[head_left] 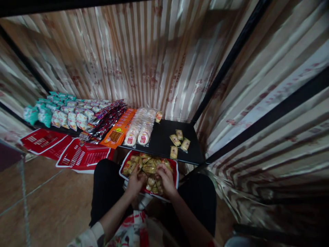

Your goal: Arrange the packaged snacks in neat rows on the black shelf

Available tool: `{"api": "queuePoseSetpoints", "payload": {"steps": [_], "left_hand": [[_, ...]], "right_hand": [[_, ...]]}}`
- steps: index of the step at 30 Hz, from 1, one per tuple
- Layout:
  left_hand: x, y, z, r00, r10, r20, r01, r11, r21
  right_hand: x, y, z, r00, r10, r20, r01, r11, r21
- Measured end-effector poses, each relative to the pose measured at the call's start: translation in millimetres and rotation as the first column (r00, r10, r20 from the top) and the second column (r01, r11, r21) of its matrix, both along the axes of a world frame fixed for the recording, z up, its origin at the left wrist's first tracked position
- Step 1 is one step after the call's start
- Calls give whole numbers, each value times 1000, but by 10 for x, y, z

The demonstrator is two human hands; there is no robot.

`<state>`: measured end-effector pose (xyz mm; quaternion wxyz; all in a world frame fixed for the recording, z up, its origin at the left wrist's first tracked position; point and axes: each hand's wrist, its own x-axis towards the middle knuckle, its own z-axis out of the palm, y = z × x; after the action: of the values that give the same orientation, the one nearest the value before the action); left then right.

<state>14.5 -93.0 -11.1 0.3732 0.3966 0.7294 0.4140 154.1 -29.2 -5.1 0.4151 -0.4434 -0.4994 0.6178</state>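
A red basket with a white rim [177, 175] sits between my knees, filled with small yellow wrapped snack packets [150, 167]. My left hand [136, 181] reaches into its left side, fingers curled in among the packets. Over the right side, my right hand [166, 177] is bent with thumb and fingers drawn together at the packets. Whatever either hand grips is hidden by the fingers and the dim light. On the black shelf [160, 137] just beyond the basket, several matching packets [179, 140] lie in a loose group at the right.
Along the shelf's left stand teal bags [45, 115], white bags [73, 118], dark shiny packets [102, 120], an orange pack [118, 132] and clear packs of round white crackers [138, 128]. Red baskets [84, 152] lie on the tiled floor. Black posts [228, 65] and striped curtains [154, 51] enclose the shelf.
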Motion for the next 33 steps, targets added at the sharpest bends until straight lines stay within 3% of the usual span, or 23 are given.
{"api": "queuePoseSetpoints", "payload": {"steps": [6,13,18,22,26,33], "left_hand": [[56,288,134,984,-179,-19,179,959,220],[81,410,29,979,-175,-109,194,960,201],[89,419,177,978,-208,26,200,964,175],[94,420,296,978,-183,95,169,975,142],[142,428,361,974,-173,149,145,973,182],[215,410,425,949,-229,217,179,957,227]], "right_hand": [[45,217,275,990,-31,-135,13,990,-137],[30,274,376,975,-152,-160,119,973,-199],[8,254,297,978,-176,-108,160,977,-138],[-24,178,223,993,-113,-14,112,993,-42],[-4,86,261,996,-75,45,72,996,60],[73,48,356,994,-97,42,92,990,106]]}}
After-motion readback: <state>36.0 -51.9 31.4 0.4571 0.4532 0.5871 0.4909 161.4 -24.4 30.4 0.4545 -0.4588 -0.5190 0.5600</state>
